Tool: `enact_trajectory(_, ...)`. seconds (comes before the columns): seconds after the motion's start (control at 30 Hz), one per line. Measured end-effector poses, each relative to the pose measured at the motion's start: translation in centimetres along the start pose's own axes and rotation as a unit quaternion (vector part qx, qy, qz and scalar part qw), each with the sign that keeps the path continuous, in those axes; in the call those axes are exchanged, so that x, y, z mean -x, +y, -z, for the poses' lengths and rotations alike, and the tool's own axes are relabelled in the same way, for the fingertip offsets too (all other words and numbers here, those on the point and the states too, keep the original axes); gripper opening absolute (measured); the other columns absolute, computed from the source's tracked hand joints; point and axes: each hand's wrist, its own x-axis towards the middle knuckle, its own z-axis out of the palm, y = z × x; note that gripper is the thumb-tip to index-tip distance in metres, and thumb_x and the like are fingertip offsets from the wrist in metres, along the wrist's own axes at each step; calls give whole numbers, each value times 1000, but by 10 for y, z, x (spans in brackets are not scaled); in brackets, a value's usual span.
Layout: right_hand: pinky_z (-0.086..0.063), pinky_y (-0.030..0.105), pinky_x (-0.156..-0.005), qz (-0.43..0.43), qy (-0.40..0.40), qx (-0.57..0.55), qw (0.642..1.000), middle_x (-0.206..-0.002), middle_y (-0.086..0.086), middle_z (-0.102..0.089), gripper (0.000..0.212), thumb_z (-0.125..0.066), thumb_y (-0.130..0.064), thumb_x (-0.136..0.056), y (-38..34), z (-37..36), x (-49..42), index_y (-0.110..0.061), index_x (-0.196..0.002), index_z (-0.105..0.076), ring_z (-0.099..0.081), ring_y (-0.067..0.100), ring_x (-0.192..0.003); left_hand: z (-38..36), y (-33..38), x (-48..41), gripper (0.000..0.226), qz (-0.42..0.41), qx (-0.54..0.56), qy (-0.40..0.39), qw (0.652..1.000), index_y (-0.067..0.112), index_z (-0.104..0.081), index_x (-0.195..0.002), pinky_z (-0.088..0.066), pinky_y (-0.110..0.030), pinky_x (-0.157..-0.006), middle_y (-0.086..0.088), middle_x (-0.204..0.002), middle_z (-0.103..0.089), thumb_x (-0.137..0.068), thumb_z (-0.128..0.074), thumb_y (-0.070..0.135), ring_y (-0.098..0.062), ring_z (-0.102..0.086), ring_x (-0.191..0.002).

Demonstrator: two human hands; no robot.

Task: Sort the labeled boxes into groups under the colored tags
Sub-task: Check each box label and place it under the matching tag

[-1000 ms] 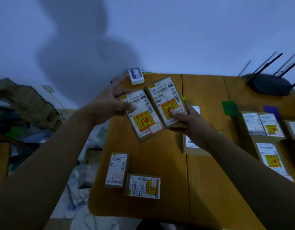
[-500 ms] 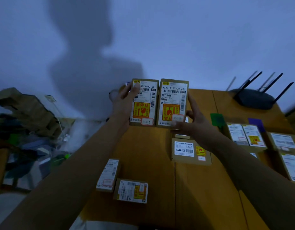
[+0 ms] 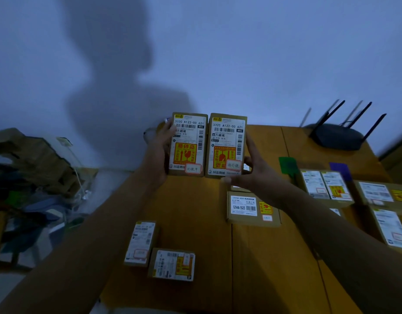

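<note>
Two small cardboard boxes with white shipping labels and orange fragile stickers are held upright side by side above the wooden table point(image 3: 195, 223). My left hand point(image 3: 160, 150) grips the left box point(image 3: 188, 143) and my right hand point(image 3: 255, 171) grips the right box point(image 3: 227, 145). A green tag point(image 3: 287, 165) and a purple tag point(image 3: 339, 169) lie on the table at the right, with several labeled boxes point(image 3: 324, 185) grouped below them. A wider box marked 12V4A-5525 point(image 3: 252, 208) lies below my right hand. Two more boxes point(image 3: 140, 242) point(image 3: 173, 265) lie near the front left.
A black router point(image 3: 336, 135) with antennas stands at the table's back right corner. Cardboard and clutter point(image 3: 34, 168) are piled on the floor to the left of the table. A plain wall with my shadow is behind.
Both hands lifted the two boxes off the table and turned them upright, labels facing me, side by side. The camera view tilted upward.
</note>
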Motion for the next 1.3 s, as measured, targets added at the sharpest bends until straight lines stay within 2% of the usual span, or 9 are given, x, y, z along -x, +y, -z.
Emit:
enact_trajectory(0.2, -62, 53, -94, -18, -6, -11, 1000, -143, 20, -54, 128, -92, 1, -71, 8, 3, -5, -70, -152, -23, -69, 35, -123, 16, -14, -2, 52, -5, -20, -15, 1000, 19, -44, -154, -51, -63, -101, -19, -141, -62, -103, -48, 9, -41, -63, -127)
enact_trajectory(0.37, -63, 51, -92, -49, 2, -96, 994, -141, 22, -56, 100, -93, -30, -75, 18, -1, -12, -68, -148, -36, -73, 35, -119, 28, -32, -7, 47, 8, -34, 22, 999, 14, -54, -145, -57, -57, -96, -20, -138, -65, -99, -63, 22, -38, -67, -121)
enact_trajectory(0.47, -63, 52, -90, -66, 32, -93, 993, -140, 25, -57, 91, -85, -27, -83, 35, -3, -16, -70, -147, -35, -74, 36, -116, 35, -55, -1, 45, 14, -73, 43, 996, 21, -59, -140, -57, -53, -96, -12, -133, -69, -97, -68, 32, -33, -71, -116)
enact_trajectory(0.67, -65, 46, -84, -136, 48, -83, 986, -135, 23, -61, 90, -81, -17, -88, 78, -7, -5, -70, -146, -36, -77, 31, -111, 54, -112, 17, 63, 113, -106, 24, 988, 30, -45, -154, -54, -57, -102, -9, -133, -70, -96, -68, 17, -31, -72, -115)
enact_trajectory(0.8, -65, 33, -76, -168, 76, -56, 981, -131, 14, -68, 93, -82, -19, -88, 99, -13, 0, -63, -153, -32, -78, 22, -109, 62, -134, 27, 65, 159, -76, 30, 984, 34, -41, -156, -52, -53, -106, -13, -133, -68, -98, -65, 14, -30, -71, -115)
enact_trajectory(0.87, -61, 31, -80, -191, 98, -28, 976, -127, 8, -72, 91, -86, -30, -82, 103, -17, -1, -58, -152, -36, -77, 22, -109, 68, -140, 27, 66, 169, -69, 38, 982, 34, -41, -155, -53, -53, -105, -14, -133, -67, -98, -66, 13, -30, -72, -114)
enact_trajectory(1.03, -54, 27, -77, -231, 140, 9, 963, -115, -10, -78, 70, -87, -51, -72, 117, -33, -21, -34, -133, -57, -76, 6, -98, 98, -144, 19, 61, 133, -66, 91, 985, 34, -50, -150, -63, -42, -87, -9, -134, -66, -96, -69, 14, -26, -76, -106)
enact_trajectory(1.1, -57, 32, -82, -241, 142, 10, 960, -118, -7, -76, 63, -87, -46, -79, 130, -45, -42, -27, -133, -60, -73, 10, -104, 118, -146, 16, 59, 113, -59, 135, 983, 33, -52, -149, -63, -38, -83, -6, -132, -69, -96, -69, 14, -23, -76, -105)
enact_trajectory(1.3, -58, 47, -98, -311, 135, -10, 941, -134, 9, -70, 66, -85, -34, -87, 178, -112, -142, -12, -143, -58, -67, 30, -122, 190, -159, 10, 54, 117, -14, 232, 965, 29, -56, -145, -62, -48, -84, -5, -123, -76, -97, -64, 5, -29, -76, -105)
